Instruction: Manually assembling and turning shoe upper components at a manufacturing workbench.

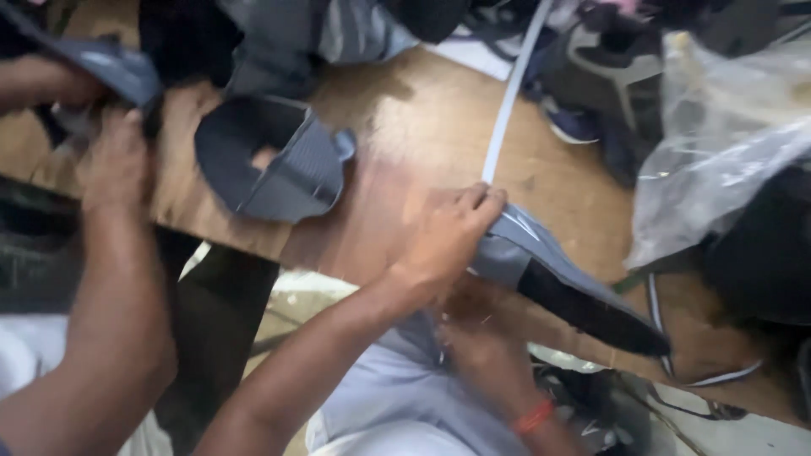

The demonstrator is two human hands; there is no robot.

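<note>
The wooden table (422, 127) took up most of the frame. One grey shoe upper (549, 270) sat at centre right, pinched from above by the left hand (443, 241), with the right hand (481, 346) blurry underneath, so can't tell its grip. A second upper (270, 160) lay upper left, beside another person's hand (114, 165). One white strip (507, 101) ran up top.

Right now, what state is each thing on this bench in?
left hand, closed on the grey shoe upper
right hand, blurred below that upper, grip unclear
grey shoe upper, lying over the wooden table edge
white strip, stretched straight, its near end at the left hand
dark shoe upper, standing open, untouched
plastic bag, crumpled
co-worker's hand, gripping a dark piece
</note>
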